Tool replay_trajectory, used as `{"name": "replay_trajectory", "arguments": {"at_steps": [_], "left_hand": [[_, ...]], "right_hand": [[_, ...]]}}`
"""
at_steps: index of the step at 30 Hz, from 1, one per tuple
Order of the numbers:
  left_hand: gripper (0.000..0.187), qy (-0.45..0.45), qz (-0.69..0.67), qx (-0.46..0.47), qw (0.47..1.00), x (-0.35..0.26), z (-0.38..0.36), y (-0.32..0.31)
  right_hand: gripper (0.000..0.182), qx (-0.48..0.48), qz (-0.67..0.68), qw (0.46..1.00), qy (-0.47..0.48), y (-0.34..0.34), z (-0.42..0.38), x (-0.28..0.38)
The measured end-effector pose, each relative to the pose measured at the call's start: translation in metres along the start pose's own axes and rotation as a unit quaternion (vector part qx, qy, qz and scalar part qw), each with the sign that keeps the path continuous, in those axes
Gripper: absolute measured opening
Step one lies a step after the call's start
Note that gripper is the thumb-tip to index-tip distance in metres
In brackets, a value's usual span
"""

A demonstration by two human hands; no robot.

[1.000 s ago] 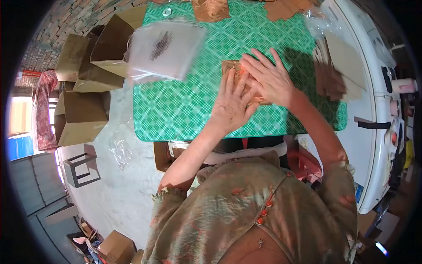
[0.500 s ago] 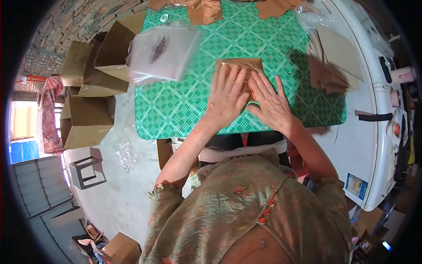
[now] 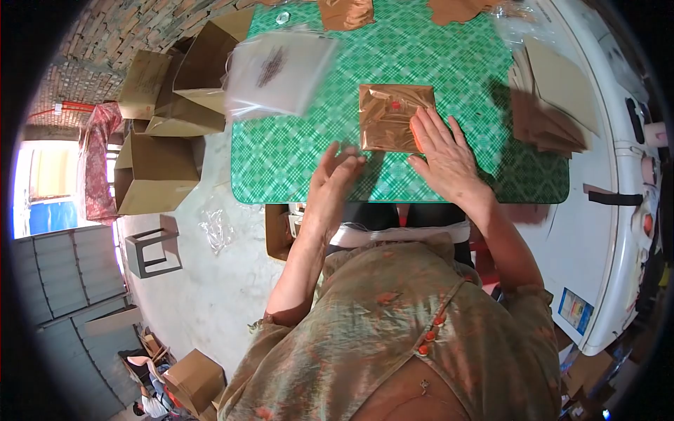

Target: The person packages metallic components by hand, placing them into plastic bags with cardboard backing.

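Observation:
A flat copper-coloured packet point(image 3: 392, 116) lies on the green checked table point(image 3: 295, 161). My right hand point(image 3: 444, 156) rests flat on the packet's right lower corner, fingers spread. My left hand point(image 3: 335, 181) is lifted off the table to the left of the packet, fingers apart and holding nothing; it is blurred by motion.
A stack of clear plastic bags point(image 3: 277, 70) overhangs the table's far left edge. Brown card sheets point(image 3: 554, 98) are stacked at the right on a white appliance point(image 3: 604, 231). Open cardboard boxes point(image 3: 158, 172) stand on the floor at left. More copper packets point(image 3: 347, 12) lie at the far edge.
My left hand has come off the packet and drawn back to the left. My right hand stays on the packet's right side, and the packet now shows almost fully.

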State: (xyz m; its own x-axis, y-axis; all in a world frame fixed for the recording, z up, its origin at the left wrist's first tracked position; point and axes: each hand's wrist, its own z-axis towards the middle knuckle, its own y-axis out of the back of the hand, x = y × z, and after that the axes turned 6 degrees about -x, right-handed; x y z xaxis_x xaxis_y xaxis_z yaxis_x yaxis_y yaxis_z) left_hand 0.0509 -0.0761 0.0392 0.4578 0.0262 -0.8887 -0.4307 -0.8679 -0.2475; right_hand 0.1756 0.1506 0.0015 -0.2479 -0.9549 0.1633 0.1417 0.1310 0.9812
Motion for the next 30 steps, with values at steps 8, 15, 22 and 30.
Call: {"name": "replay_trajectory", "arguments": {"at_steps": [8,15,22,30], "left_hand": [[0.053,0.078,-0.157,-0.022,0.984,0.01,-0.003,-0.028],[0.039,0.073,-0.188,-0.031,0.979,0.031,0.04,-0.054],[0.03,0.038,-0.167,-0.046,0.984,0.033,0.066,-0.082],[0.028,0.046,-0.145,-0.105,0.983,0.035,0.076,-0.085]], "right_hand": [[0.08,-0.012,-0.005,1.0,0.005,-0.007,0.0,-0.003],[0.08,0.004,-0.003,1.0,0.001,-0.004,0.001,-0.001],[0.081,0.003,0.01,1.0,-0.001,-0.004,0.001,-0.001],[0.083,-0.009,0.016,1.0,0.002,-0.002,0.001,0.0]]}}
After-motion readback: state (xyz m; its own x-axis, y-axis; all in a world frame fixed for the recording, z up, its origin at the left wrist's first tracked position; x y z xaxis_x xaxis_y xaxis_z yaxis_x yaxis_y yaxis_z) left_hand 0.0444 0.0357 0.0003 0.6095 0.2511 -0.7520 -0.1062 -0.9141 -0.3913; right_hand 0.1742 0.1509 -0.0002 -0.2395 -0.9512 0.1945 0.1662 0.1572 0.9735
